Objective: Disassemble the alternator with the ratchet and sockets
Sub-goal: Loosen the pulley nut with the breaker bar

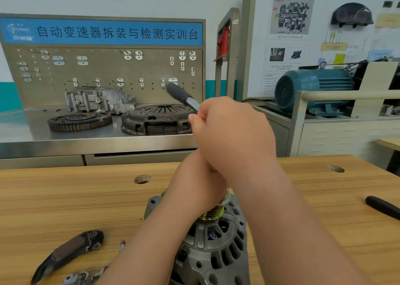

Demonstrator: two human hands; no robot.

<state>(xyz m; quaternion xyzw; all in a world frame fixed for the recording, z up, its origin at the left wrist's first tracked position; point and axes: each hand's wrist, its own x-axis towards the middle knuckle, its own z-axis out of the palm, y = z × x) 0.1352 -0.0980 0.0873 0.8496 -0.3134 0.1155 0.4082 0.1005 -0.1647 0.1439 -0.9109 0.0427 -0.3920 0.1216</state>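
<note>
Alternator (212, 250) is nearest, standing pulley-up on the wooden table (65, 198). Left hand (199, 185) sits on top of the alternator's brass pulley (213, 214); its fingers are hidden behind the right wrist, so I can't tell the grasp. Right hand (229, 131), above the alternator, is clenched round the ratchet (183, 96), with the handle poking up-left past the fist. Socket and ratchet head are hidden under the hands.

Progress, my read: early-to-middle. A black cover piece (67, 252), small bolt (122, 244) and metal bracket part (82, 277) lie loose left of the alternator, likely already off it. The pulley is on and the housing halves are joined, so the pulley nut looks like the current step; case split and rotor are left.

Containers: no tray or box near the alternator, parts lie straight on the table. Behind the alternator, the steel bench drawer (138, 158) is closed, contents unseen. A black handle (383, 207) lies right of the alternator, untouched.
</note>
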